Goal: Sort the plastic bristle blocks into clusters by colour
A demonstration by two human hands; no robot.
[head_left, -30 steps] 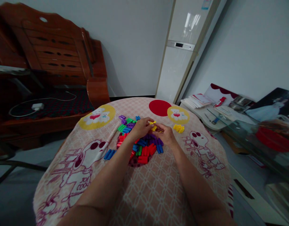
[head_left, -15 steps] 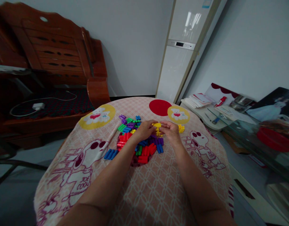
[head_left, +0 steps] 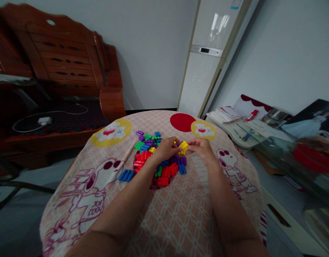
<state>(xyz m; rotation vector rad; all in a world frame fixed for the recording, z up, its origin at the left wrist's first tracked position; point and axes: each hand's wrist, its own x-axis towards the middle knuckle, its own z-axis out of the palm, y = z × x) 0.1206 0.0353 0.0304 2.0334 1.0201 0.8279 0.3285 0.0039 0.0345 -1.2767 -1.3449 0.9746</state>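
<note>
A heap of small plastic blocks in red, blue, green, purple and yellow lies in the middle of a round table covered by a pink cartoon-print cloth. Above the heap my left hand and my right hand meet, fingers pinched on a cluster of yellow blocks held between them. A few blue blocks lie apart at the left of the heap. The yellow pile that lay to the right is hidden behind my right hand.
A dark wooden bench with a white charger and cable stands at the left. A tall white air conditioner stands behind the table. A glass table with papers and a red bowl is at the right.
Both hands have lifted slightly and shifted right with the yellow blocks; my right hand now covers the small yellow pile that lay on the cloth.
</note>
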